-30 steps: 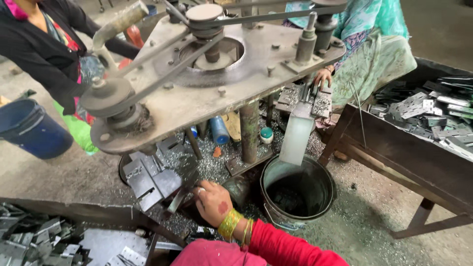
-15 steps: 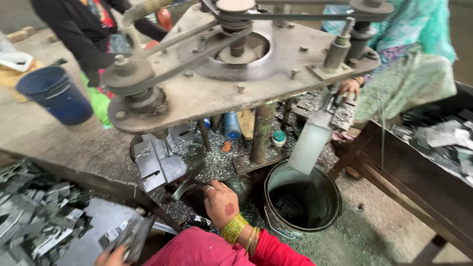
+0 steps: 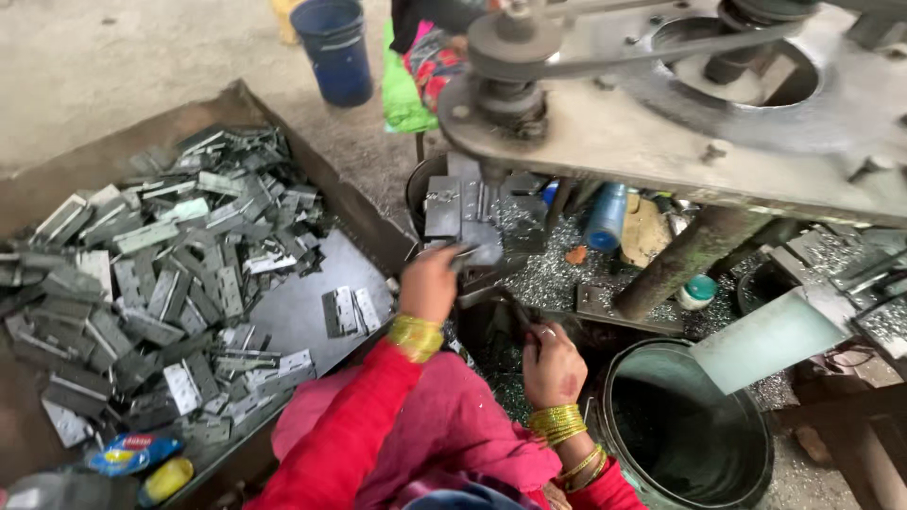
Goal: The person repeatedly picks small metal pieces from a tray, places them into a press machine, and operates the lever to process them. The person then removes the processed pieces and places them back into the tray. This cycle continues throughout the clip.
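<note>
Here, near the middle of the frame, your left hand (image 3: 430,281) is closed around a flat grey metal hinge plate (image 3: 472,253), pinching it at one end so that the rest juts toward the stack of like plates (image 3: 461,203) sitting under the rim of the big belt-driven machine (image 3: 661,123). Your right hand (image 3: 551,364), lower and just right of centre, is curled with its fingertips pressed onto something small and dark at the edge of the work block; what it grips I cannot tell. The plate looks stiff, thin and fairly light for one hand, but it is bare steel with cut edges and probably oily, so I judge it slippery and sharp: hold it by the flat faces near one end, thumb on top, fingers under, not by the rim. At the left of the frame the metal tray (image 3: 283,312) carries a loose heap of the same hinges (image 3: 161,274), which would slide over one another if raked. A dark bucket (image 3: 680,434) stands at lower right, under a pale chute (image 3: 765,340), and silver swarf (image 3: 548,274) litters the machine bed between.
</note>
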Demonstrator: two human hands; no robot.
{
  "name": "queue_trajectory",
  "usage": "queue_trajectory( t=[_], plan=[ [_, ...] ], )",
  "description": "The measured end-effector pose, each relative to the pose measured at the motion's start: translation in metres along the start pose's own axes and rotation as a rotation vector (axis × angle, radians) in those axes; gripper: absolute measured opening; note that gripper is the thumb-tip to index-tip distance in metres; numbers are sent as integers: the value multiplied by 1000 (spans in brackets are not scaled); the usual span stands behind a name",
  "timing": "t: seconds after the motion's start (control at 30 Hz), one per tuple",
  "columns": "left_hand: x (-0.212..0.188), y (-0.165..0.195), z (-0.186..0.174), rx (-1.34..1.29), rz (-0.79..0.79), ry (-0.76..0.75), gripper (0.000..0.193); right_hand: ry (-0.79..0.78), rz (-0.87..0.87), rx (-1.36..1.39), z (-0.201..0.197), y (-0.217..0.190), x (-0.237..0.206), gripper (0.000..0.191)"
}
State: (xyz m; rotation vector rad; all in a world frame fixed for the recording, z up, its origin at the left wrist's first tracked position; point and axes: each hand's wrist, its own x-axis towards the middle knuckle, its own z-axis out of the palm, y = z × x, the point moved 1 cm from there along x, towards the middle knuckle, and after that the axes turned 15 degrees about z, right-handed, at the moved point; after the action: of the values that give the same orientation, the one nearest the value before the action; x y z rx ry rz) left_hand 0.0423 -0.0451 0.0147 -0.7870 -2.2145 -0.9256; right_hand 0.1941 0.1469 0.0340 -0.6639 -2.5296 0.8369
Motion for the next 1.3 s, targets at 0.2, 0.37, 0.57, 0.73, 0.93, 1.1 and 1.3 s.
queue_trajectory(
  t=[0.2,0.37,0.57,0.73,0.93,1.1,1.3],
  plan=[
    [35,33,30,468,405,-248,26,-22,-2,-73,-9,-9,2,24],
    [45,36,46,494,-31,-585,25,-216,104,-358,-2,-8,20,28],
    [63,27,56,582,41,-705,21,-453,58,-535,15,-23,50,30],
    [74,19,63,649,80,-622,26,-502,46,-531,7,-33,50,50],
    [73,16,69,674,137,-609,25,-547,71,-484,25,-11,59,56],
    [69,13,70,711,105,-631,25,-470,161,-389,91,75,43,48],
    [70,7,63,718,156,-362,34,-266,234,-273,145,152,0,44]
  ],
)
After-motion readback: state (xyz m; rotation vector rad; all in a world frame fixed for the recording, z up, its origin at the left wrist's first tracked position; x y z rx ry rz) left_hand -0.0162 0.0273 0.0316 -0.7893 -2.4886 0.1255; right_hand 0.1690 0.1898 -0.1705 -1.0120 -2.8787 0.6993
